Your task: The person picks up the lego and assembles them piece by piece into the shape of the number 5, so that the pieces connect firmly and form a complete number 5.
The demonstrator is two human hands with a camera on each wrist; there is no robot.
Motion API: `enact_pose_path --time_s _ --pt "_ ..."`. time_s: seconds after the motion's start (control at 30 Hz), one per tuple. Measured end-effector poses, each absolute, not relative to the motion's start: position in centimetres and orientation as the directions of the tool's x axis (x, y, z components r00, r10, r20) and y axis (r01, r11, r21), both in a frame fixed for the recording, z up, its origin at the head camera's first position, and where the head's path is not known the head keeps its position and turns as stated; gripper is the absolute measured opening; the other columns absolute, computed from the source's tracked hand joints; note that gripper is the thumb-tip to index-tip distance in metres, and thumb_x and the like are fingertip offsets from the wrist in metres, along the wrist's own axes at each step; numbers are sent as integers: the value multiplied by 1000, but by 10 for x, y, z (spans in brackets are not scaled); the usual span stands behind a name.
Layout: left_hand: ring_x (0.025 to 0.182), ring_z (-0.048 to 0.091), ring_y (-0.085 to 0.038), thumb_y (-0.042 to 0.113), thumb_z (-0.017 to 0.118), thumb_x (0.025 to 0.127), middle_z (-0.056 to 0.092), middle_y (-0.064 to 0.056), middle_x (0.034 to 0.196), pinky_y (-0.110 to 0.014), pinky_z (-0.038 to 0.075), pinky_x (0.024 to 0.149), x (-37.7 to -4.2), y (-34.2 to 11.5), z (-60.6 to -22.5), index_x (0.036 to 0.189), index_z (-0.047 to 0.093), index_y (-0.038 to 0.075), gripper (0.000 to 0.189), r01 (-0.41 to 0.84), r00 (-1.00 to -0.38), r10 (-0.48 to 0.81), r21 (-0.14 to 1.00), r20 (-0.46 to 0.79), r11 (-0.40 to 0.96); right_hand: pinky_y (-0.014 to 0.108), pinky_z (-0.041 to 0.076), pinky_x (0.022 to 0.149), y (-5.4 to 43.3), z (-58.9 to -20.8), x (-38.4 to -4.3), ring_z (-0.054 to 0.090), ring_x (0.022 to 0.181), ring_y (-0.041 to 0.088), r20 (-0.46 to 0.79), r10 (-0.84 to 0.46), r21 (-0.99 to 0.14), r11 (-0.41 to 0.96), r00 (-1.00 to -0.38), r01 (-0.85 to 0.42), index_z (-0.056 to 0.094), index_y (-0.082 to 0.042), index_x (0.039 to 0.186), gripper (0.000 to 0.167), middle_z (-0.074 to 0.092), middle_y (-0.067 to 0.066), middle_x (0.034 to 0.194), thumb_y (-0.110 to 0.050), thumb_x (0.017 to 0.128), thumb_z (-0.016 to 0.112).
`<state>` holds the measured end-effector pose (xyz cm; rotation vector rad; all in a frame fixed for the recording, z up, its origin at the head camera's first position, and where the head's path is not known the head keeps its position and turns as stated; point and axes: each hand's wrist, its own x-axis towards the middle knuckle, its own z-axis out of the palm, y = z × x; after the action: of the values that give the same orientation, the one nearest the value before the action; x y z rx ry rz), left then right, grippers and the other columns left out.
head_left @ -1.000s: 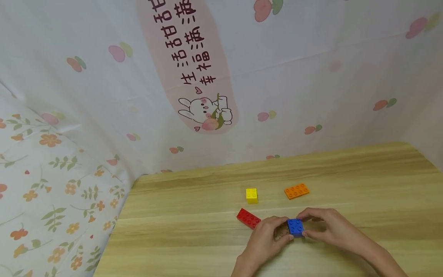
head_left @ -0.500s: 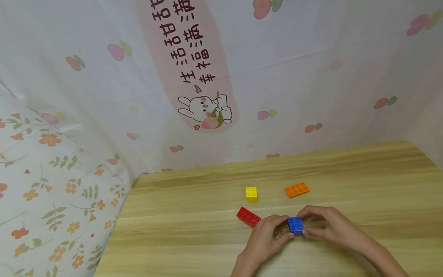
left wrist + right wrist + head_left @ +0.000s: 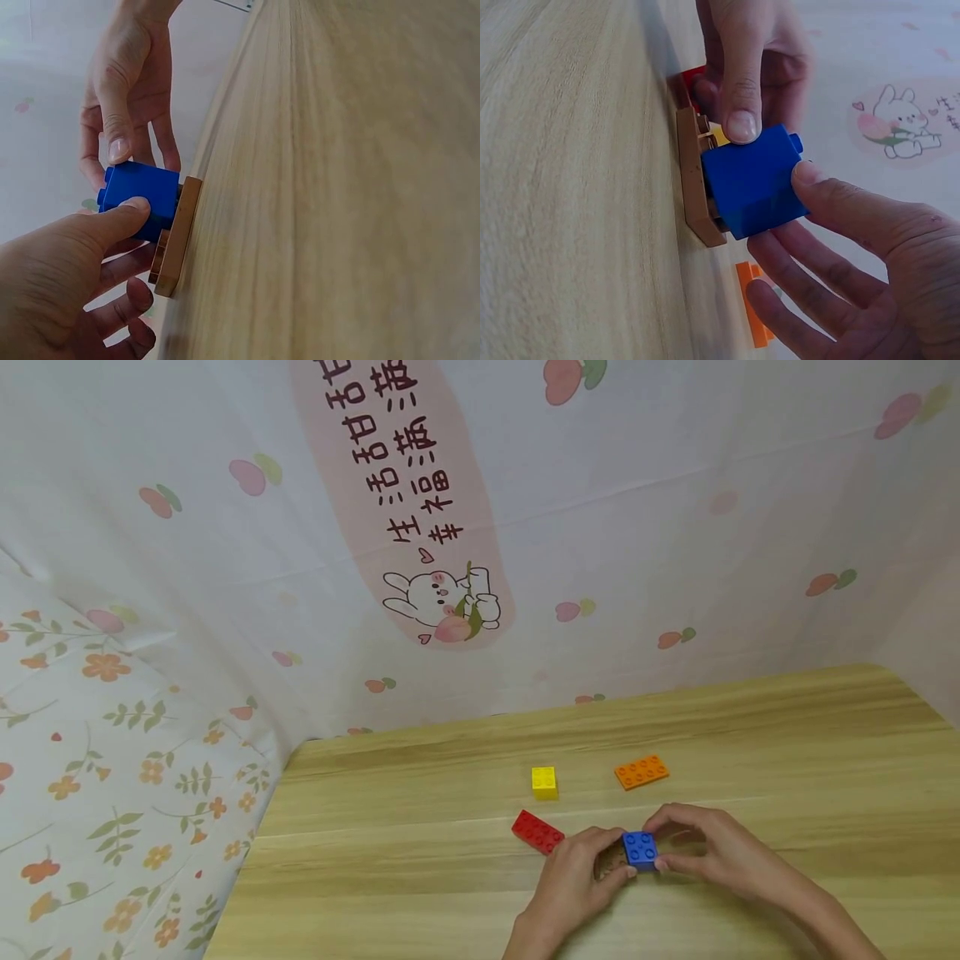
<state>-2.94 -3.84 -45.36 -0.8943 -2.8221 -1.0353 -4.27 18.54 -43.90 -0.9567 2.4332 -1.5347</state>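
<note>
A square blue building brick (image 3: 641, 850) with studs on top stands over one end of a flat brown brick (image 3: 177, 238), which lies on the table. In the right wrist view the blue brick looks slightly tilted against the brown one, with a narrow gap between them. My left hand (image 3: 576, 878) pinches the blue brick from the left, thumb on its near side. From the right, my right hand (image 3: 716, 853) holds it between thumb and fingers, the thumb at its upper edge. In the head view my left hand covers part of the brown brick.
A red eight-stud brick (image 3: 537, 832) lies just beyond my left hand. Farther back are a small yellow brick (image 3: 544, 783) and a flat orange brick (image 3: 642, 772). The wooden table (image 3: 390, 860) meets a patterned cloth (image 3: 637, 527) at its back edge.
</note>
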Motion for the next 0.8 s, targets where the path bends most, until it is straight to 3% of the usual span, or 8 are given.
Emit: enact_pose_path --time_s 0.43,0.8 --pt "95 57 0 27 70 85 64 8 106 -13 44 80 -29 -37 -453 116 65 13 35 546 -827 514 544 228 637 27 52 77 188 -439 -43 62 92 10 215 -551 -833 328 -806 -446 62 -20 103 24 64 -8 100 -22 81 72" --pt "96 56 -2 27 69 85 64 8 109 -14 43 81 -27 -37 -451 117 64 13 36 533 -836 506 531 211 659 27 52 77 187 -439 -44 62 92 12 223 -561 -856 279 -797 -436 63 -17 103 25 65 -4 100 -18 80 73"
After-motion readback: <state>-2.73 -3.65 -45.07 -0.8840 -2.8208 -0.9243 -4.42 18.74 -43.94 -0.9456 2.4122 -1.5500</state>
